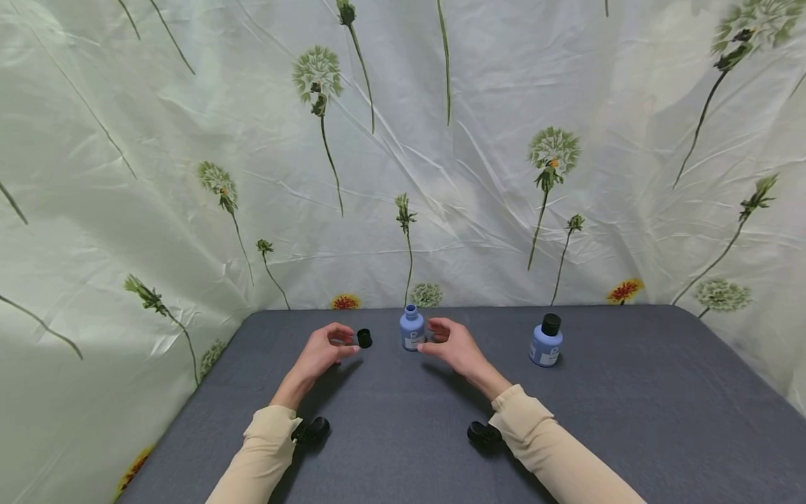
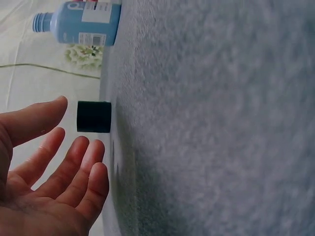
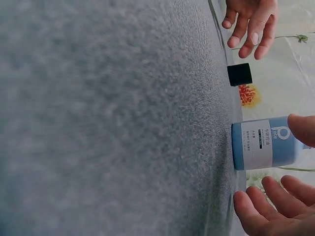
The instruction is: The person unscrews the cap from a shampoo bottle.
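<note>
An uncapped blue bottle with a white label stands upright near the back of the table, its threaded neck bare. My right hand is just right of it, fingers spread and thumb close to the label; in the right wrist view the thumb overlaps the bottle. The black cap rests on the cloth to the bottle's left. Beside that cap my left hand hovers with loosely bent, parted fingers, and nothing lies between them.
A second blue bottle, its black cap on, stands farther right. Grey cloth covers the table. Behind it hangs a pale curtain printed with dandelions. A black strapped device sits at each wrist.
</note>
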